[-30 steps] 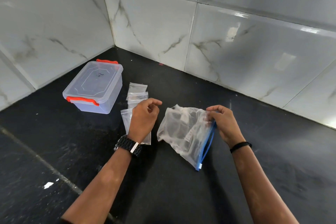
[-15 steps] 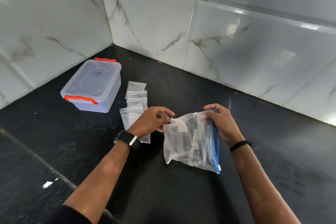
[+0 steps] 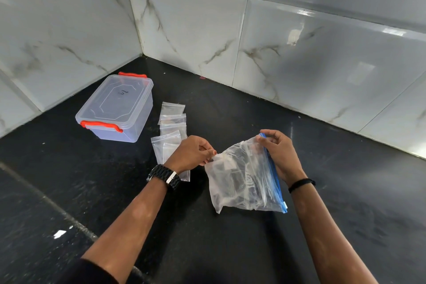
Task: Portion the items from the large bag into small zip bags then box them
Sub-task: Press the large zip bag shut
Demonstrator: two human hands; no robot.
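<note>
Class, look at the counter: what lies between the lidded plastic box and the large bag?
In the head view, small zip bags lie in an overlapping row between the box and the large bag.

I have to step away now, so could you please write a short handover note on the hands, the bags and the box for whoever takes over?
Left hand: pinches the closed end of the large bag.
Right hand: grips the large bag at its blue zip edge, which runs along the right side.
The large bag is held over the black counter, dark items still inside.
Small zip bags: in a row on the counter left of the hands, apparently unfilled.
Box: further left, lid on, orange latches.
Done: nothing portioned yet.
Left: open the large bag, fill and seal the small bags, box them.
</note>
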